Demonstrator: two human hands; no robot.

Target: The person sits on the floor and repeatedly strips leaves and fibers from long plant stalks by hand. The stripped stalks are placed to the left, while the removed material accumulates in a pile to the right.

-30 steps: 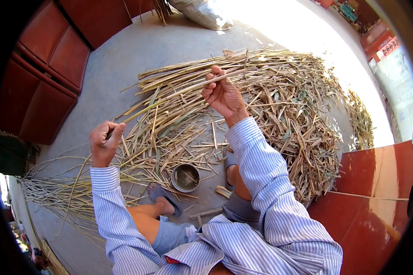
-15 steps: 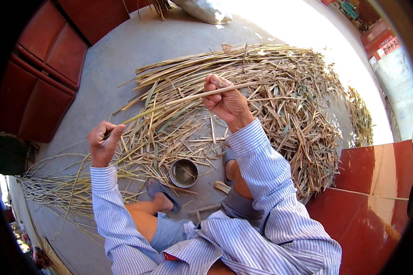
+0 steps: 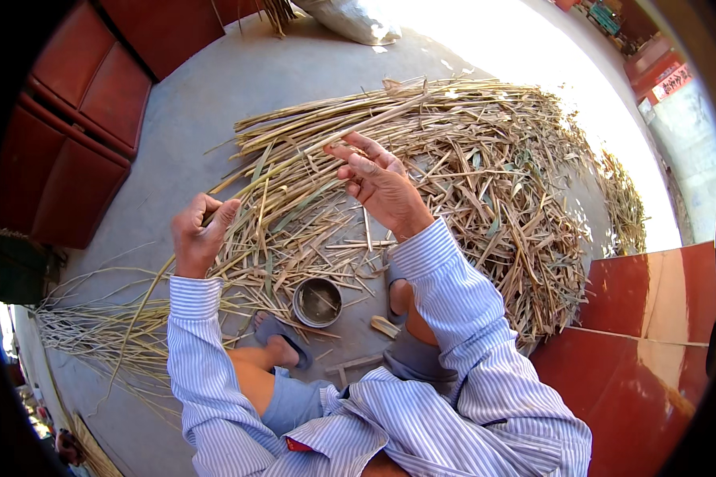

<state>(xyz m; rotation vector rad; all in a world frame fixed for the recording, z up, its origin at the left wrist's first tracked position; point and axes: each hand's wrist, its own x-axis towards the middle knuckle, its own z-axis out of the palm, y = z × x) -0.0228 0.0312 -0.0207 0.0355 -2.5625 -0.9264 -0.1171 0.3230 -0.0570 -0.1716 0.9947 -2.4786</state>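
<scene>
My left hand (image 3: 199, 236) is closed around a long pale reed stalk (image 3: 382, 118). From that fist the stalk slants up to the right across the reed pile. A thinner end trails down to the lower left. Beside the stalk is my right hand (image 3: 383, 189), its fingers apart and the fingertips next to the stalk's underside. I cannot tell whether those fingertips touch it. Behind both hands lies a big pile of cut reeds (image 3: 294, 131), with loose dry leaves and husks (image 3: 517, 215) on its right.
Between my feet stands a small metal bowl (image 3: 318, 302) among scattered reed bits. Thin reed tips (image 3: 95, 326) fan out at left. Red cabinets (image 3: 71, 135) stand at far left, a red panel (image 3: 644, 358) at lower right. A pale sack (image 3: 354, 20) lies at the back.
My right hand has loosened from its grip, its fingers now spread. My left hand has moved slightly right and up. The stalk now points more steeply up, its far end higher.
</scene>
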